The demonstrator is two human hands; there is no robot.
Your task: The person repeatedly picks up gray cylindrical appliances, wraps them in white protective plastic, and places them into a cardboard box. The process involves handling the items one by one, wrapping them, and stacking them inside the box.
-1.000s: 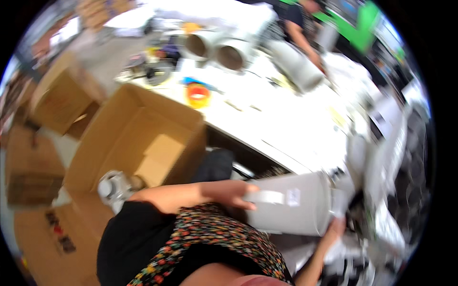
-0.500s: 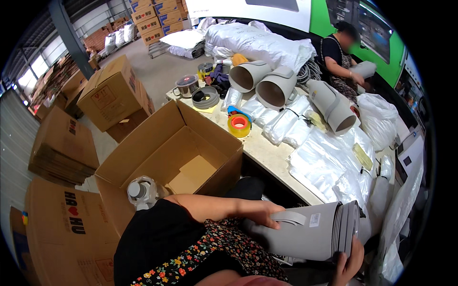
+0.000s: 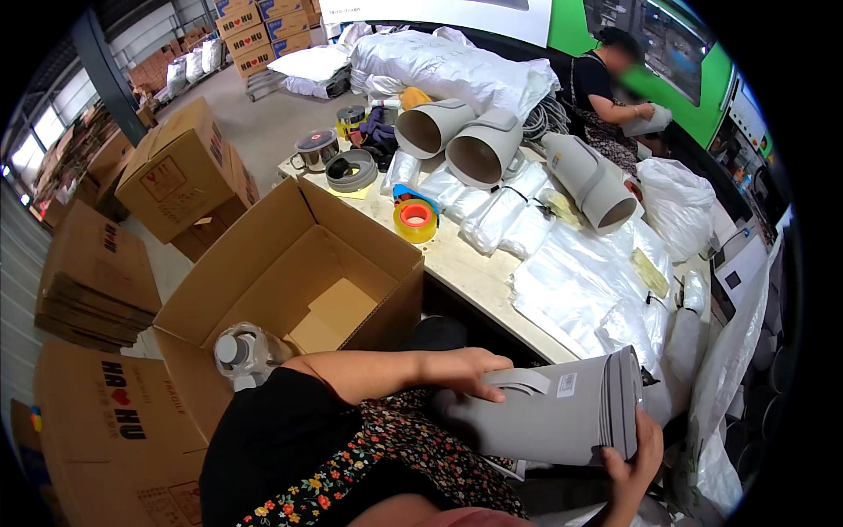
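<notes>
Across my lap lies a grey plastic jug (image 3: 536, 422) on its side, with a loop handle and a small white label. Several stacked rims show at its right end. My left hand (image 3: 474, 373) is closed on the jug beside the handle. At the rim end, my right hand (image 3: 639, 457) curls round the edge, thumb below. On my left stands an open cardboard box (image 3: 290, 263), holding a clear-wrapped item with a grey cap (image 3: 233, 349) and a loose cardboard piece (image 3: 338, 312).
On the table (image 3: 479, 281) lie grey jugs (image 3: 483, 151), clear plastic bags (image 3: 580, 272), a roll of yellow tape (image 3: 415, 220), grey rings (image 3: 351, 171) and a lidded steel mug (image 3: 316, 149). Closed cartons (image 3: 180, 171) stand left. A co-worker (image 3: 606, 97) handles a grey piece beyond.
My view has shifted slightly, so the table and box appear further left. The jug has tilted a little and risen slightly, with both hands still on it. The co-worker's grey piece has moved.
</notes>
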